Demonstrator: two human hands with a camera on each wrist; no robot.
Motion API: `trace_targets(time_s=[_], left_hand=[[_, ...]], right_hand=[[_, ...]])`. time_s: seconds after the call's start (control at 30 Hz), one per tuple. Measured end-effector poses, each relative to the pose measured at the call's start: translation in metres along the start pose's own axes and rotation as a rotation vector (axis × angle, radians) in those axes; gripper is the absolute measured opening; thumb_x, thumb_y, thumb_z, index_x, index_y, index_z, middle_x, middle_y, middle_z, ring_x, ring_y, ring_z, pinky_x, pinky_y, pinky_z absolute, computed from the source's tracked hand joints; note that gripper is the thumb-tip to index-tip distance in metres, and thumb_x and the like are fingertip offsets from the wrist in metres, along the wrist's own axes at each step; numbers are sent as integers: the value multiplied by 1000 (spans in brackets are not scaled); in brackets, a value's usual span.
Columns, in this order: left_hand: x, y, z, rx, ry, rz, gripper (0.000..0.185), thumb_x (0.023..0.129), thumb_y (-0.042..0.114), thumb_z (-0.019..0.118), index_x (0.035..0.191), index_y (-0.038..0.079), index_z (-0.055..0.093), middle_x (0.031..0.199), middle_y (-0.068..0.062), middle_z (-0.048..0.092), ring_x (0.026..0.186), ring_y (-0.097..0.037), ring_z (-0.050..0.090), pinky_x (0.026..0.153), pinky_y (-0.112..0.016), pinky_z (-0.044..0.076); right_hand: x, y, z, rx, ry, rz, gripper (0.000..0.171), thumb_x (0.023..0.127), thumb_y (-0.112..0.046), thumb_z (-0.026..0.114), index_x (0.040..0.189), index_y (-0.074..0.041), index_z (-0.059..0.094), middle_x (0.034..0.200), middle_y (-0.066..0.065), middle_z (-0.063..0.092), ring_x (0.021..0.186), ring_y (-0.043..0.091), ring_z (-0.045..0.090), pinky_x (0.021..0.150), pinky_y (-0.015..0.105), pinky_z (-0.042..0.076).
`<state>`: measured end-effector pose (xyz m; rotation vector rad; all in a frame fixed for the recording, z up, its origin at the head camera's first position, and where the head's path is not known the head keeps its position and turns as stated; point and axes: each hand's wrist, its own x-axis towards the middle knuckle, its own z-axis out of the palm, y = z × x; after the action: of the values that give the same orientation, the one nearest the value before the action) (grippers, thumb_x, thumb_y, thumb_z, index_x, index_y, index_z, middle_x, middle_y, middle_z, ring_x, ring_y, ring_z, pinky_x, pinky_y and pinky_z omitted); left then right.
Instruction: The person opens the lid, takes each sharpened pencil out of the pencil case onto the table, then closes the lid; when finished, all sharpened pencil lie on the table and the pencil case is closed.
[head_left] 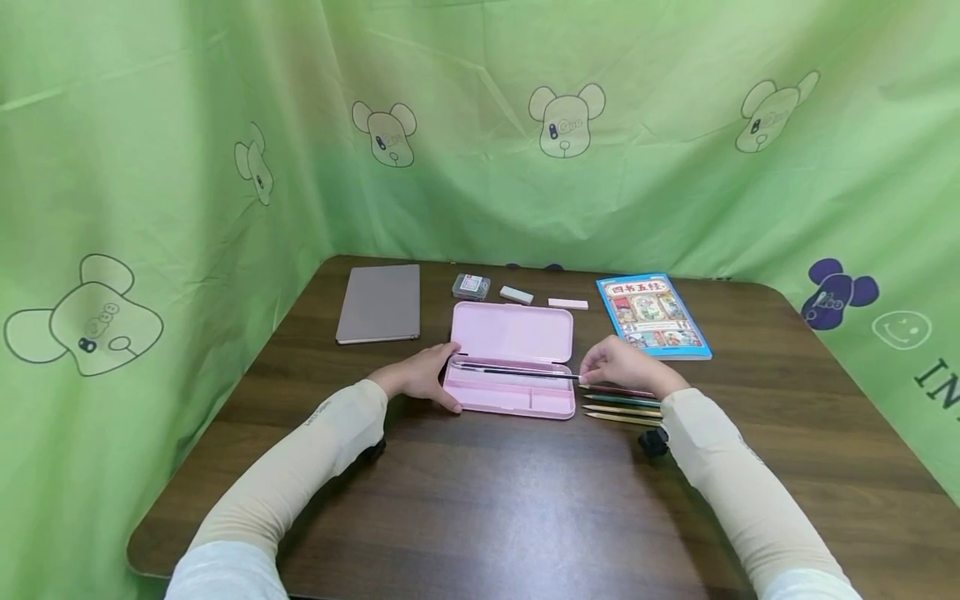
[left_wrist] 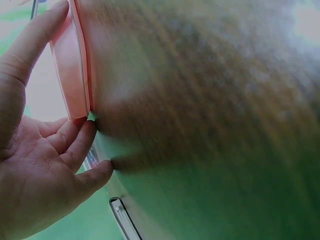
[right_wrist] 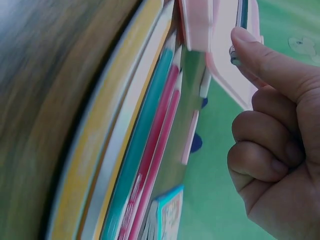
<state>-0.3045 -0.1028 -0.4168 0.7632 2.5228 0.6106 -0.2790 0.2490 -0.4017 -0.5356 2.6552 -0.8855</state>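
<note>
A pink pencil case lies open at the middle of the table, its lid tipped back toward the far side. My left hand holds the case's left end, thumb at the front edge and fingers round the far corner. Between thumb and forefinger my right hand pinches the right end of a dark pencil, its other fingers curled in. That pencil stretches across the case's rear compartment. Beside the case, below my right hand, several pencils lie side by side, among them a green pencil and a yellow pencil.
A grey notebook lies at the back left of the wooden table. Behind the case are a small clear box, a white eraser and a pink strip. A colourful book lies at the right.
</note>
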Motion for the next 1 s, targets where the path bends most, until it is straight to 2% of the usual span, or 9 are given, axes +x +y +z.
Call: trace_targets(time_s=[0.23,0.43,0.73,0.87,1.0], left_hand=[[1,-2,3,-4,-8,-6,110,67,43,80,147,5,15,151,-17,21,138,-30,24,112,-45,23],[0,-1,3,-1,-5,9,109,67,41,80,146,4,16,151,-18,21,138,-30,24,112,-45,23],[0,0,0,-6,-7,12,108,68,41,80,146,4,16,151,-17,22,138,-30,25,112,-45,23],[1,0,0,-7,-8,9,108,68,42,80,146,4,16,151,-17,22,138,-29,24,112,-45,23],[-1,-1,-1,-9,-8,10,108,68,42,80,146,4,16,151,-18,22,138,-30,24,112,-46,23]], right_hand=[[-18,13,-7,14,-14,33,9,81,-15,70,78,-6,69,70,4,65,59,10,47,56,26,41],[-32,20,-16,-25,-7,4,9,82,-15,69,78,-7,70,67,4,64,57,7,45,53,23,38],[-55,33,-27,-27,-16,31,13,80,-19,71,79,-6,70,72,5,67,60,3,46,56,21,40],[-63,40,-30,-27,-14,32,12,80,-18,72,78,-6,70,72,3,66,59,3,43,55,20,38],[-71,47,-32,-2,-19,40,13,80,-16,71,78,-4,69,64,3,61,52,1,36,50,19,34]])
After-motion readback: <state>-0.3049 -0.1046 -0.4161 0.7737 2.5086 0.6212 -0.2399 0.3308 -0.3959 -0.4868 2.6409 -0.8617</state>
